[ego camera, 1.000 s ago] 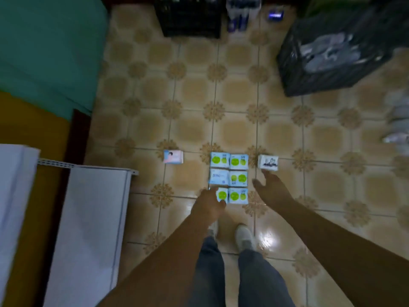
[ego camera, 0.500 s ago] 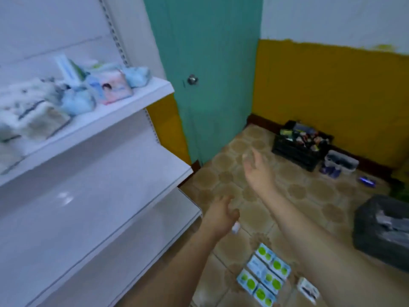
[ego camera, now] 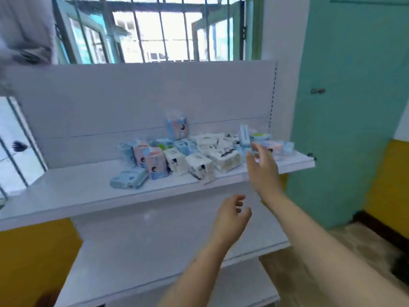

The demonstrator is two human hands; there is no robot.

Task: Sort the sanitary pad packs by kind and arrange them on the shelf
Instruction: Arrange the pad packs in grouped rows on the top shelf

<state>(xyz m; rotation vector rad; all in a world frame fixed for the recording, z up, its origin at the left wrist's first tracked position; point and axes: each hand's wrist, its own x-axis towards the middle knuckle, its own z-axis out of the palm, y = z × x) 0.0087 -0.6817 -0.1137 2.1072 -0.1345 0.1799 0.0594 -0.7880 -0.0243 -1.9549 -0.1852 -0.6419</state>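
Since half a second ago the view has swung up from the floor and lower boards to face the shelf (ego camera: 88, 191) squarely, and both hands have risen with it, holding nothing.

Judging by how things lie, sorting has barely started: the sanitary pad packs (ego camera: 199, 151) sit in 1 mixed heap on the right half of the shelf, white, pink and blue wrappers jumbled together, some upright, some tipped. 1 blue pack (ego camera: 129, 179) lies flat at the heap's left end, near the shelf's front edge. Everything is left to group by kind.

Left of the heap the shelf is bare board, good room for laying out rows. Behind it the white back panel (ego camera: 132, 96) stops anything sliding off the rear; the front lip is unguarded, and several white packs stand close to it. The shelf's right end stops short of the teal door (ego camera: 354, 107), so packs there could drop off.

The right hand (ego camera: 262, 167), fingers spread and empty, hovers at the heap's right end, in front of the shelf edge. The left hand (ego camera: 231, 218), loosely curled and empty, hangs below the shelf.
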